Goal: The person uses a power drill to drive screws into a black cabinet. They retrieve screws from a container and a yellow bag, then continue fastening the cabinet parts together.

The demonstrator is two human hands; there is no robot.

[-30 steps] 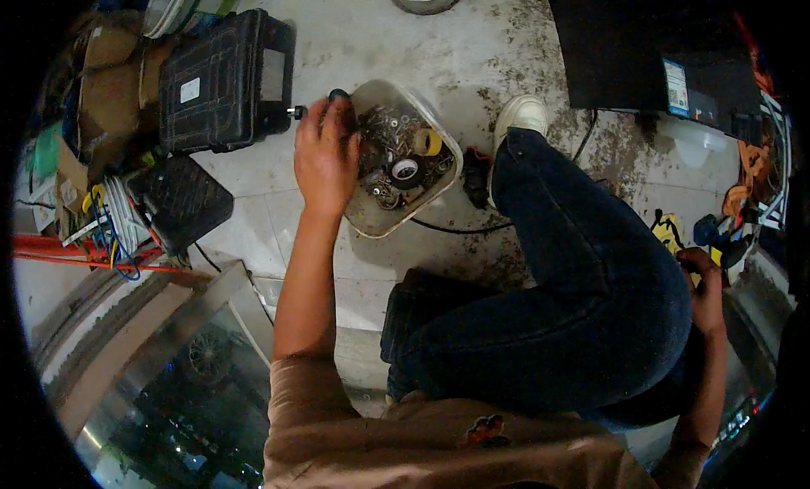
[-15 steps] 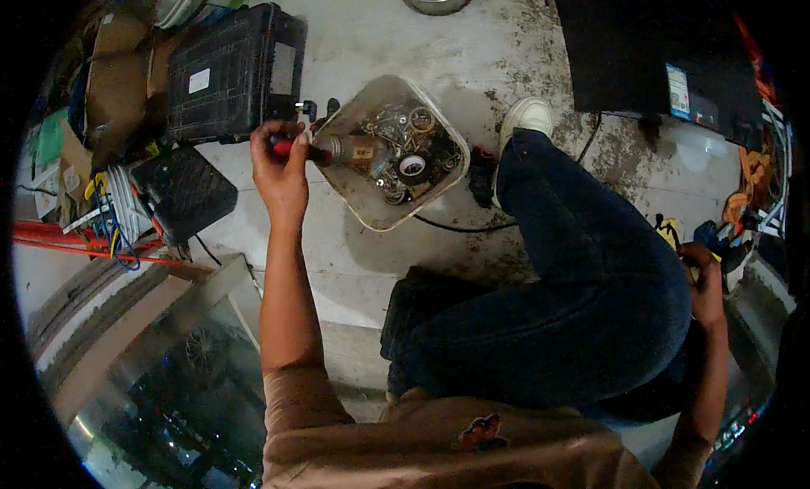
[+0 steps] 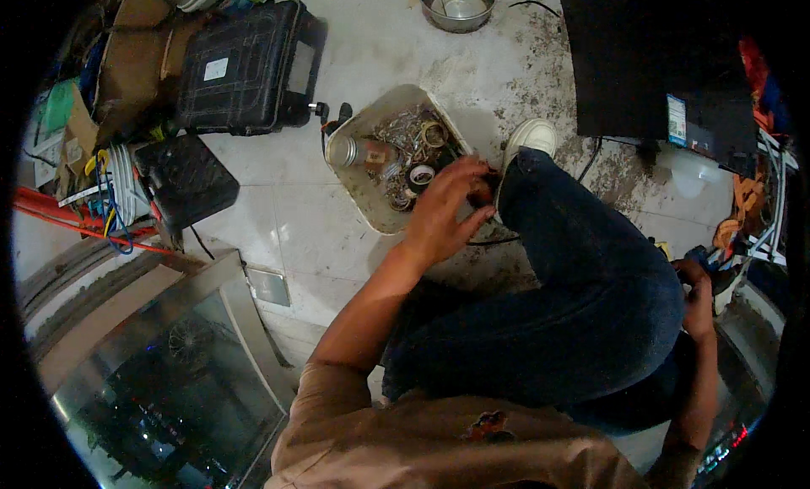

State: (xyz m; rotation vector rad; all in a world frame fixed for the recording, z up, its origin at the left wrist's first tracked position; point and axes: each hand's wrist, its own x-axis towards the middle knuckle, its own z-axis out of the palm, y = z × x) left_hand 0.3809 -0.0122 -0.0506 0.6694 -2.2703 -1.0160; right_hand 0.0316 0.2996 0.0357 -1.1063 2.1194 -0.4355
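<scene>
The left hand (image 3: 444, 209) was at the right edge of the bin (image 3: 359, 198), grip parted, nothing visibly held. The right hand (image 3: 698, 299) had an indeterminable grip.

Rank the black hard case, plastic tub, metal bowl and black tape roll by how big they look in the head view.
1. Black hard case and plastic tub: too alike to rank.
2. Metal bowl.
3. Black tape roll, smallest.

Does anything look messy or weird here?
Yes: a clear jar lies on its side among loose metal bits in the bin instead of standing, and dark grime blotches the pale floor near the white shoe.
</scene>
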